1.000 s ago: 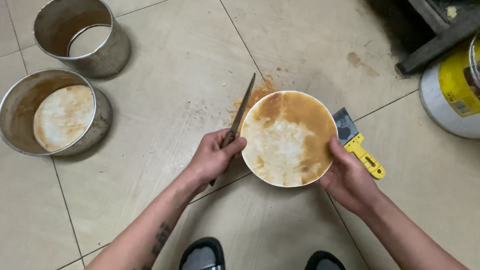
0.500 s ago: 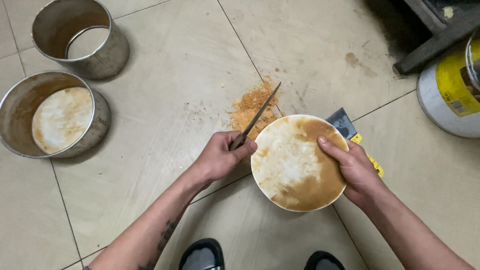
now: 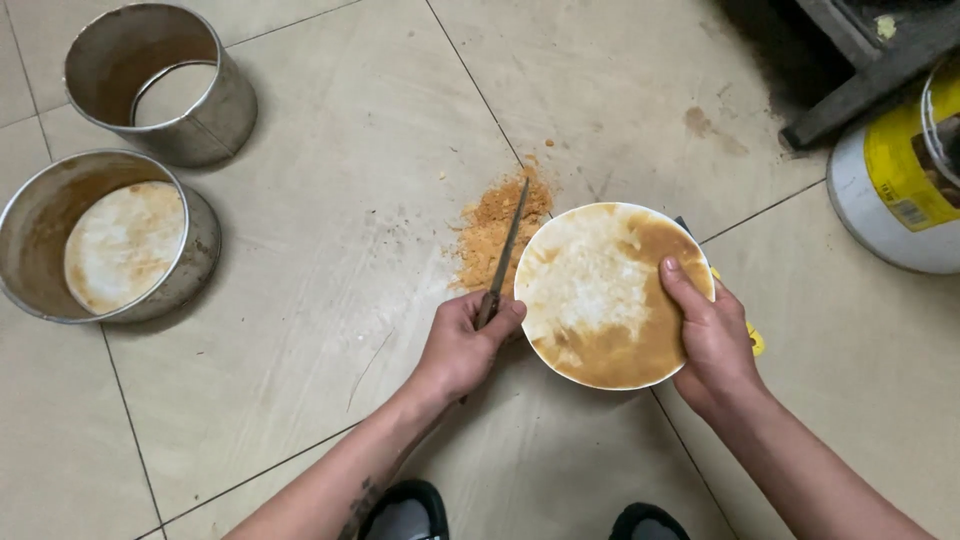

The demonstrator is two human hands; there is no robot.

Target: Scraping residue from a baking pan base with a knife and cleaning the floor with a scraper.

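My left hand [image 3: 462, 347] grips the handle of a long knife [image 3: 504, 250], whose blade points away from me along the left edge of a round white disc [image 3: 598, 290] stained brown. My right hand [image 3: 707, 335] holds that disc by its right rim, thumb on top, tilted above the tiled floor. A pile of orange-brown crumbs [image 3: 492, 228] lies on the floor just left of the blade. A yellow-handled scraper [image 3: 752, 338] peeks out from under my right hand, mostly hidden.
A round metal tin [image 3: 196, 262] with a stained disc inside sits at the left. An open metal ring [image 3: 215, 110] stands behind it. A white and yellow bucket [image 3: 892, 195] is at the right edge, with dark wooden pieces [image 3: 860, 70] above it. My shoes [image 3: 405, 515] show below.
The disc has been turned in my right hand and shifted toward me. The knife has swung more upright along the disc's left edge, uncovering the crumb pile.
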